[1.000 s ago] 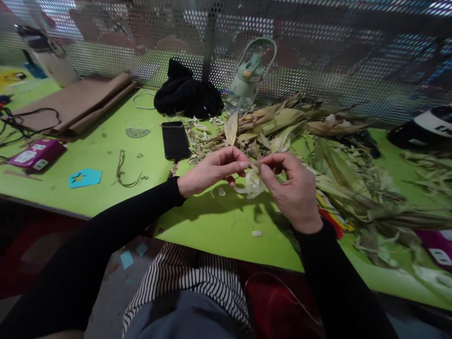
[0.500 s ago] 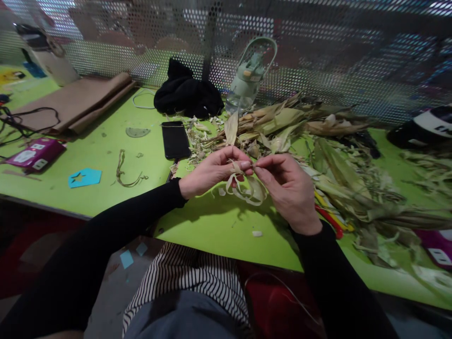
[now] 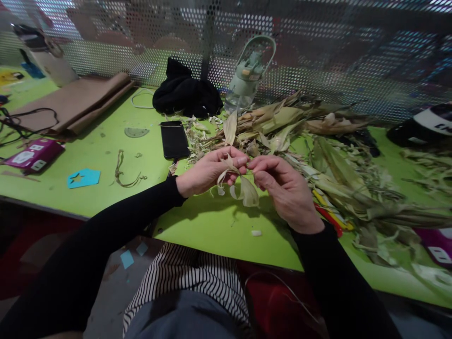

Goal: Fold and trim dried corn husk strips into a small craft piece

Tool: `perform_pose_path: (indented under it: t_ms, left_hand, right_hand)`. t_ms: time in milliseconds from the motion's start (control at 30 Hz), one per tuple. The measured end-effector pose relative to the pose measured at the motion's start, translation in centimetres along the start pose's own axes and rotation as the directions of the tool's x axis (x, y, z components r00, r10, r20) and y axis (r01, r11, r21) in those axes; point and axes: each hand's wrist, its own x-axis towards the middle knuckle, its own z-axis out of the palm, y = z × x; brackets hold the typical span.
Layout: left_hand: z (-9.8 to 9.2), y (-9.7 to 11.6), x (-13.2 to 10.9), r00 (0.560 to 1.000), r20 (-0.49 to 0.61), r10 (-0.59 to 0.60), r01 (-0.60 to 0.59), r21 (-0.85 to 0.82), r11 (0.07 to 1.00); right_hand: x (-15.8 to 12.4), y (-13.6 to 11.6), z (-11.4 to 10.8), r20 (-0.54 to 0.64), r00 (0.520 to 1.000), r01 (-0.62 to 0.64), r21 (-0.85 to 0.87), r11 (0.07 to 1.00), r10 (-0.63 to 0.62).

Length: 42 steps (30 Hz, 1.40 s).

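Fingers [image 3: 243, 161] of our left hand [image 3: 208, 172] and right hand [image 3: 282, 188] meet tip to tip, pinching a strip of dried corn husk [image 3: 243, 188] just above the green worktop [image 3: 106, 155]. We see its loose ends curl and hang below the pinch, so we judge it light, papery and limp, quick to tear along the grain; best held near the gathered top, not by the frayed tails. Just beyond the knuckles lies a heap of husks [image 3: 300, 127]. Left of that, a black phone [image 3: 174, 140] lies flat, with a pale green bottle [image 3: 247, 75] and a black cloth [image 3: 187, 96] behind it.
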Motion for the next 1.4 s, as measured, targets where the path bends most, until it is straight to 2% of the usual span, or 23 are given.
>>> perform_pose_path:
  t_ms: [100, 200, 433, 533, 667, 767, 833, 967, 1100, 1233, 1400]
  left_hand:
    - [0.4, 0.2, -0.1, 0.999, 0.015, -0.047, 0.047, -0.043, 0.998]
    - [0.7, 0.3, -0.2, 0.998, 0.009, -0.058, 0.058, -0.043, 0.997]
    - [0.3, 1.2, -0.4, 1.000, -0.028, -0.011, 0.014, 0.110, 0.994]
    - [-0.1, 1.5, -0.4, 0.999, -0.010, -0.044, 0.045, 0.152, 0.987]
    - [-0.4, 1.4, -0.3, 0.988, -0.007, -0.155, 0.154, 0.130, 0.979]
    - [-0.3, 1.2, -0.4, 0.981, -0.008, -0.194, 0.193, 0.123, 0.973]
    - [-0.2, 1.2, -0.5, 0.982, -0.001, -0.191, 0.190, 0.111, 0.975]
    - [-0.5, 1.3, -0.3, 0.984, 0.025, -0.178, 0.178, 0.020, 0.984]
    - [-0.7, 1.3, -0.4, 0.987, 0.075, -0.141, 0.144, -0.043, 0.989]
    - [0.0, 1.2, -1.1, 0.990, 0.107, -0.092, 0.095, -0.028, 0.995]
    - [-0.1, 1.4, -1.4, 0.994, 0.096, -0.042, 0.033, 0.101, 0.994]
  right_hand:
    - [-0.4, 0.1, 0.6, 0.061, 0.994, -0.107, 0.259, 0.960, 0.094]
    - [-0.5, -0.1, 0.7, 0.091, 0.984, -0.177, 0.344, 0.922, 0.155]
    - [-0.5, -0.5, 0.5, 0.149, 0.967, -0.234, 0.222, 0.946, 0.205]
    - [-0.4, -0.2, 0.3, 0.127, 0.970, -0.230, 0.179, 0.957, 0.209]
    - [0.1, 0.2, 0.2, -0.001, 0.993, -0.116, 0.002, 0.993, 0.116]
    - [0.3, 0.3, 0.2, -0.042, 0.999, -0.031, -0.112, 0.993, 0.027]
    - [0.3, 0.4, 0.3, -0.057, 0.997, -0.055, -0.074, 0.996, 0.051]
    - [0.0, 0.1, 0.6, -0.077, 0.982, -0.157, 0.162, 0.974, 0.171]
    - [-0.4, -0.7, 1.1, 0.033, 0.979, -0.201, 0.338, 0.919, 0.202]
    - [-0.6, -1.3, 1.3, 0.106, 0.976, -0.216, 0.351, 0.911, 0.190]
    - [-0.7, -1.6, 1.2, 0.107, 0.968, -0.244, 0.222, 0.944, 0.225]
